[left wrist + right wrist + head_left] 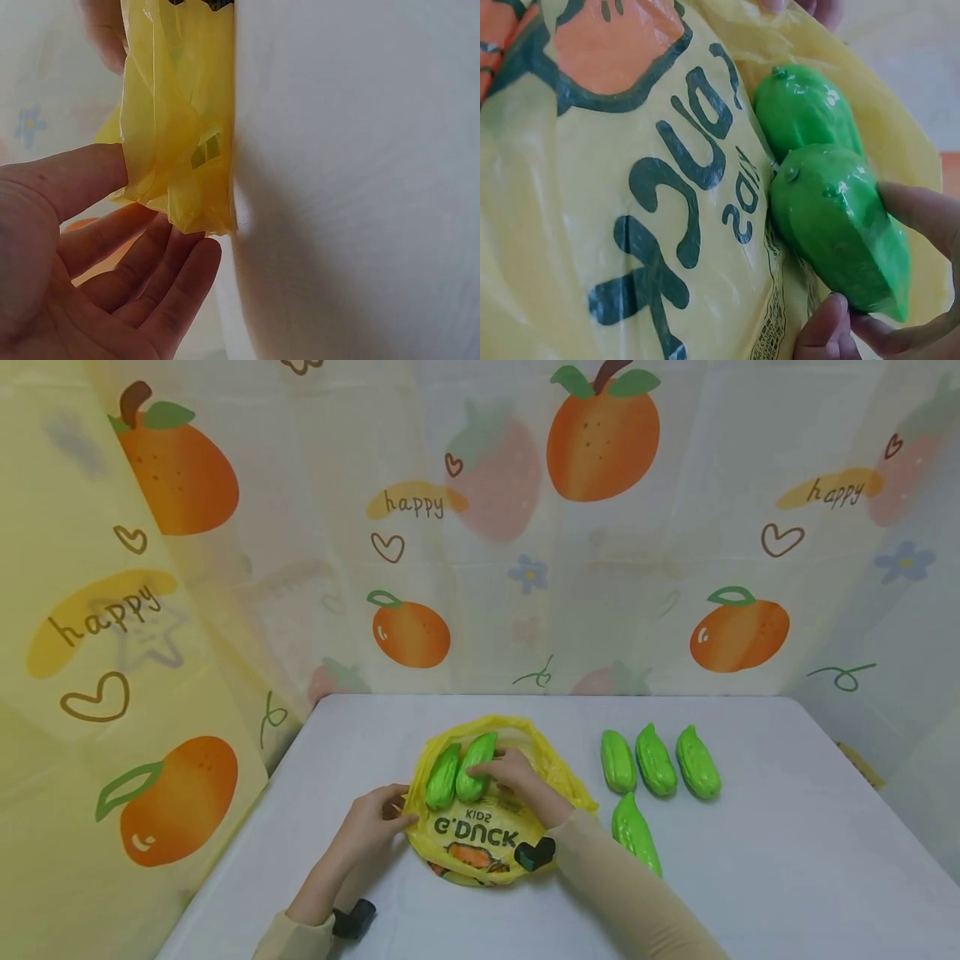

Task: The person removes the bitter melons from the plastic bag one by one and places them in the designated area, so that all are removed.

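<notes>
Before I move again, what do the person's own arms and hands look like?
The left hand and right hand are bare, with no gloves showing. The left sleeve and right sleeve are plain light beige, ending short of the hands. A small dark device sits near each wrist, left and right. No cables show.

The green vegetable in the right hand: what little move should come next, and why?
Probably ease the right hand open and leave the held green vegetable where it is. It is already inside the yellow bag, beside a second green vegetable, and four more green vegetables show outside, so a freed hand could fetch another.
</notes>
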A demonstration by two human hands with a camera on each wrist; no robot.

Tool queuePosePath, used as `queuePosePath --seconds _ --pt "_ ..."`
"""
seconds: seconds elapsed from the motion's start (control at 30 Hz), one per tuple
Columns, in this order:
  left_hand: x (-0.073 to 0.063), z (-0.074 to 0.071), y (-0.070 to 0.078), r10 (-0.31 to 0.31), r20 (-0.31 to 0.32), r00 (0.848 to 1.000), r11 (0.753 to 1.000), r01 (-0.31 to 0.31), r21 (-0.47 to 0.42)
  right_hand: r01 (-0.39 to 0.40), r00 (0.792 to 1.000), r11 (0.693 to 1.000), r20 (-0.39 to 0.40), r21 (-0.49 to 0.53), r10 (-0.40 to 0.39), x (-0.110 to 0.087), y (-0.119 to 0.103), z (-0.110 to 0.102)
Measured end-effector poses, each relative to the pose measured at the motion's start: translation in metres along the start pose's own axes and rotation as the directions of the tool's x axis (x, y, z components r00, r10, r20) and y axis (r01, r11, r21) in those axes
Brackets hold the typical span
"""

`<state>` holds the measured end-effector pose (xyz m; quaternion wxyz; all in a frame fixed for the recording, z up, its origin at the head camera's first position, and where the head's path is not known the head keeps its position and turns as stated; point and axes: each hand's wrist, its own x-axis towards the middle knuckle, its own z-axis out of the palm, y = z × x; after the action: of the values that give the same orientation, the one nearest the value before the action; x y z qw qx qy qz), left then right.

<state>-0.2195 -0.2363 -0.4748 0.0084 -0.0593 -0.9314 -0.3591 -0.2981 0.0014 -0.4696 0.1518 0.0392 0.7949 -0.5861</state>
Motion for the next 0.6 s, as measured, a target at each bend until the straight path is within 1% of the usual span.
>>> queuePosePath --seconds 0.17,0.3,0.6 --pt "0.0 0.0 0.0 -0.003 -0.001 1.0 1.0 0.003 -0.002 0.049 0.999 0.999 0.003 0.003 -0.049 -0.004 0.0 0.001" --pt "0.0 0.0 0.0 -0.007 -0.004 1.0 1.0 0.007 -0.008 0.078 0.997 0.996 0.01 0.035 -0.079 -0.005 0.002 0.004" --pt "-0.002 0.0 0.003 -0.014 0.0 1.0 1.0 0.014 -0.018 0.094 0.995 0.987 0.022 0.127 -0.098 -0.013 0.003 0.003"
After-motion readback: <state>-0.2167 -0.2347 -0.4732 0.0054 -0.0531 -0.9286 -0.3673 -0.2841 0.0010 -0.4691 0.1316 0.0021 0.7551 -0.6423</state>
